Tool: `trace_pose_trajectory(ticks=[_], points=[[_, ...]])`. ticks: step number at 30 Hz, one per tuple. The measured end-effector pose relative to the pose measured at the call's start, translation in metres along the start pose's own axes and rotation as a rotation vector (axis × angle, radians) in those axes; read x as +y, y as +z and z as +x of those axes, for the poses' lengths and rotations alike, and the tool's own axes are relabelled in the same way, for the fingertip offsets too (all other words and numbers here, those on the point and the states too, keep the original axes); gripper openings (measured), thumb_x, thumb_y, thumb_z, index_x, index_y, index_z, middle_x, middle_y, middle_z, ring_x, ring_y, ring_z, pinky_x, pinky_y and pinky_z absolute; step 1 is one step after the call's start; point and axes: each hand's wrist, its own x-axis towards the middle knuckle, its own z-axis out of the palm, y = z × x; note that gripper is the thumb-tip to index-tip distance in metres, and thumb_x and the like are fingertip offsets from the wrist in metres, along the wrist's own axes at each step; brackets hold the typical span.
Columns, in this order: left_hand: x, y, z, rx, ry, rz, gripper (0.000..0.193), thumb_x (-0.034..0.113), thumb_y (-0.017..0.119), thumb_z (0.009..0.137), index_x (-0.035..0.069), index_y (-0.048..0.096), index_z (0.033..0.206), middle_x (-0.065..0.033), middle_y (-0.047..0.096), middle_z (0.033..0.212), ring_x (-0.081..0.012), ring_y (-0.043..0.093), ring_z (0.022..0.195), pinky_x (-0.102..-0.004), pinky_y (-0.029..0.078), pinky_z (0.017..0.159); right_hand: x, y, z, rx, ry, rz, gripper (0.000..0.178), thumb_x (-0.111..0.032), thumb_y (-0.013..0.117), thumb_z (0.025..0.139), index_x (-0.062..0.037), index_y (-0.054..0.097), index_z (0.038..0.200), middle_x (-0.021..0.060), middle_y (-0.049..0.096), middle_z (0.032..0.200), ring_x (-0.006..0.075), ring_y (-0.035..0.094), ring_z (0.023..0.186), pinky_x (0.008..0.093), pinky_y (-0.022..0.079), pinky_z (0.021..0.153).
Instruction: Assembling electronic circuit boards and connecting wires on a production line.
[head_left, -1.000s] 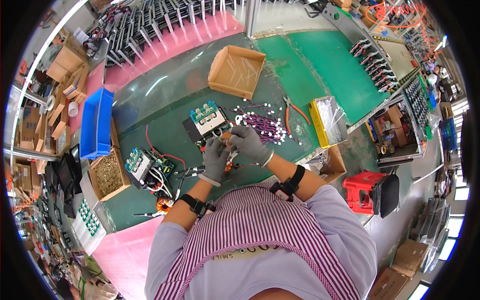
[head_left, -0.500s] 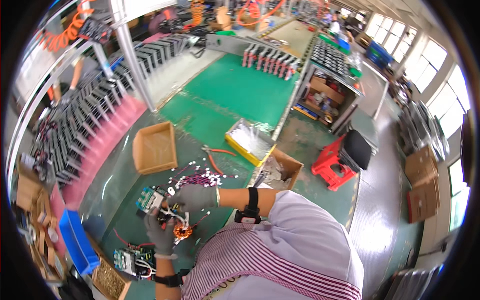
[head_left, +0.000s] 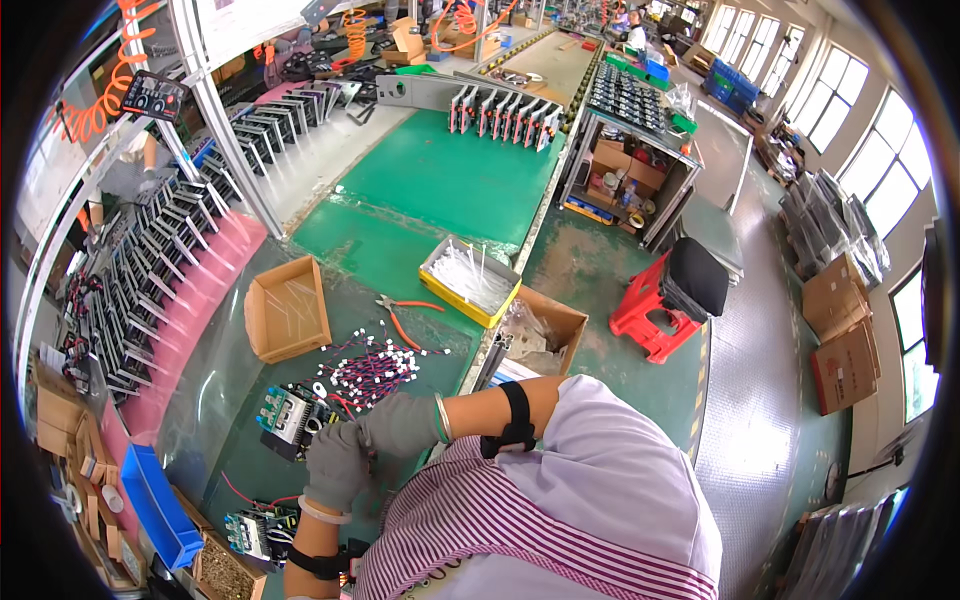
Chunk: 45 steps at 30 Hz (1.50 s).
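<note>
Both my hands wear grey gloves and meet just in front of a power circuit board point(head_left: 292, 415) with green terminals and a pale metal block. My left hand point(head_left: 338, 466) is closed, fingers curled inward against the right. My right hand point(head_left: 402, 424) is bent over from the right, its fingers closed as well. Whatever they pinch is hidden beneath the gloves. Beyond them lies a pile of short dark wires with white connectors point(head_left: 372, 372). A second circuit board point(head_left: 262, 532) with white wires rests near my left forearm, a red wire trailing beside it.
A cardboard tray point(head_left: 290, 310) and orange-handled cutters point(head_left: 402, 325) lie past the wires. To their right stands a yellow bin of white cable ties point(head_left: 470, 280), next to a cardboard box point(head_left: 550, 335). A blue bin point(head_left: 160, 505) is at left; a red stool point(head_left: 655, 310) stands on the floor.
My hands have drawn together and toward me, off the circuit board. The copper-wound ring coil seen between them before is now hidden. The view has shifted slightly.
</note>
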Motion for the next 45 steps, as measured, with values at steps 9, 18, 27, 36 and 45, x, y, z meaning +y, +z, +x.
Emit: trace_pose_trajectory(ticks=[9,18,27,36,45], points=[[0.019,-0.046,0.02,0.248,0.009,0.108,0.037,0.012,0.061,0.067,0.004,0.047,0.101,-0.012,0.05,0.093,-0.0321,0.049,0.085,-0.0411,0.04,0.076,0.029,-0.022,-0.017,0.413,-0.136,0.693,0.056,-0.031,0.063,0.067,-0.004,0.048,0.115,0.0169,0.06,0.087,0.0331,0.059,0.079,0.0384,0.047,0.07],[0.028,0.001,0.011,-0.15,0.053,0.09,0.029,0.018,0.057,0.068,0.003,0.051,0.092,-0.0116,0.054,0.084,-0.0289,0.053,0.079,-0.0394,0.043,0.068,0.013,0.022,-0.019,0.446,0.096,0.79,0.047,-0.019,0.055,0.068,-0.0083,0.05,0.114,0.0136,0.061,0.09,0.0292,0.06,0.081,0.0367,0.047,0.073],[0.046,0.029,0.035,-0.154,0.085,-0.051,0.033,0.02,0.062,0.064,0.003,0.051,0.089,-0.0116,0.053,0.084,-0.0279,0.053,0.078,-0.038,0.044,0.067,0.038,0.044,-0.022,0.421,0.175,0.928,0.043,-0.014,0.055,0.07,-0.0096,0.05,0.113,0.0122,0.058,0.099,0.0287,0.057,0.092,0.0346,0.045,0.082],[0.035,0.035,0.051,0.101,-0.256,-0.113,0.039,0.021,0.063,0.071,0.004,0.051,0.104,-0.012,0.055,0.092,-0.0305,0.054,0.086,-0.0384,0.045,0.073,0.234,0.034,-0.035,0.669,0.635,0.46,0.022,-0.021,0.058,0.077,-0.0086,0.062,0.095,0.0166,0.063,0.084,0.0289,0.062,0.075,0.0369,0.048,0.068],[0.007,0.04,-0.118,0.095,-1.074,-0.089,0.022,0.022,0.057,0.076,0.008,0.054,0.092,-0.0131,0.056,0.088,-0.0343,0.055,0.076,-0.043,0.045,0.062,0.33,0.082,-0.014,0.563,0.888,0.739,0.02,-0.016,0.061,0.073,-0.0029,0.056,0.088,0.0054,0.053,0.059,0.0108,0.046,0.041,0.0251,0.034,0.036]])
